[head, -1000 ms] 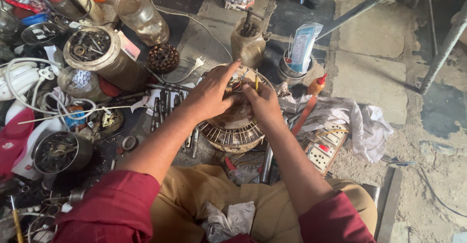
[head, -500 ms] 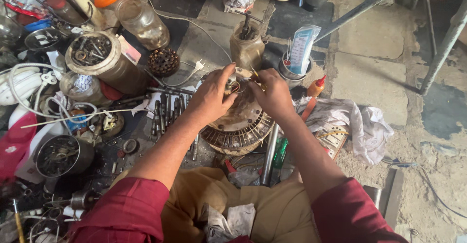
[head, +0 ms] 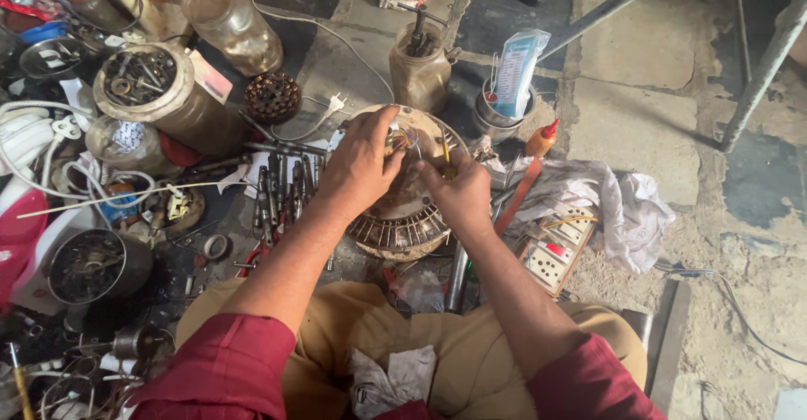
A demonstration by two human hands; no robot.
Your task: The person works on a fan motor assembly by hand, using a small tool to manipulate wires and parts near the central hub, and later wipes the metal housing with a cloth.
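Note:
A round metal fan motor (head: 403, 227) with slotted sides rests on the floor in front of my knees. My left hand (head: 361, 163) lies over its top left, fingers curled and pinching thin wires (head: 402, 144) at the hub. My right hand (head: 458, 189) is on the top right, its fingertips also closed on the wires next to the left hand. The hub itself is mostly hidden under both hands.
Left of the motor lie a row of screwdrivers (head: 282, 189), tins of parts (head: 139, 79), a glass jar (head: 235, 25) and coiled white cable (head: 34, 147). Behind stand an oil can (head: 420, 67) and a cup (head: 504, 105). To the right are a white rag (head: 614, 201) and a switch board (head: 559, 248).
Both hands have stayed on the motor's top while the view shifted slightly; the fingers have drawn closer together over the wires at the hub.

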